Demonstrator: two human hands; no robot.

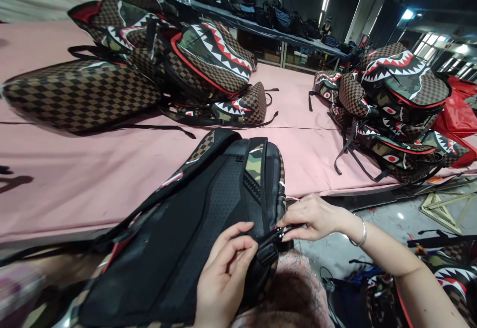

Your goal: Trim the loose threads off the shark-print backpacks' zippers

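A backpack (194, 218) lies with its black padded back panel facing up, partly on the pink-covered table's near edge and partly over my lap. Its shoulder straps have camouflage and checkered patches, and a black buckle (267, 254) sits near its lower right side. My left hand (229, 263) is closed, thumb and fingers pinching beside the buckle at a black strap. Just right of it, my right hand (313, 217) pinches a short dark strap end (278, 234) with small white and red spots. The exact grip inside both hands is partly hidden.
Checkered shark-mouth backpacks (208, 59) are heaped at the back left of the pink table (149, 169). Another pile (402, 89) stands at the right, beside red bags (460, 109). More bags (383, 293) lie low at the right. A far table holds dark bags (279, 15).
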